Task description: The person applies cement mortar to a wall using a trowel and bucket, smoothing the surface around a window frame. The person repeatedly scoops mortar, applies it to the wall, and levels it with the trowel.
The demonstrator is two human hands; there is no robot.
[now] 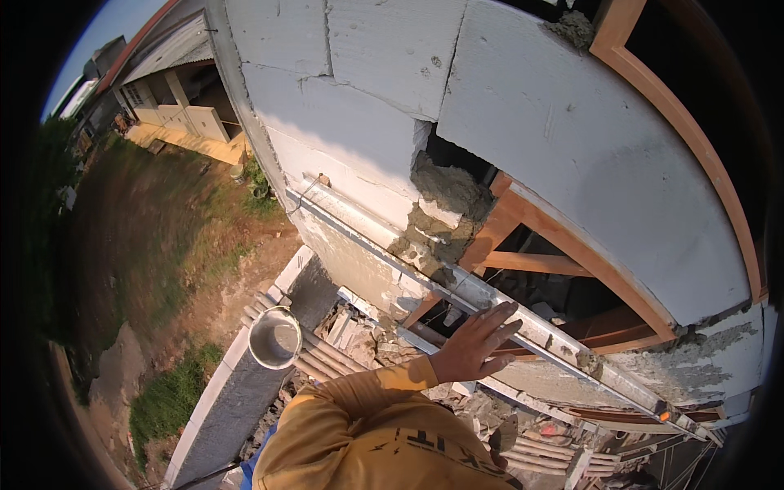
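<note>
Left hand (474, 347) is open with the fingers spread over a long pale bar (551, 339), can't tell if they're actually touching it, and the right hand (495, 445) is mostly behind the shirt so no clue what it's gripping. The bar lies along the block wall (351, 122), long axis slanting from upper left to lower right past an orange triangular frame (535, 261). Outdoors, with rubble (376, 343) below and a bucket (276, 337) at left.
</note>
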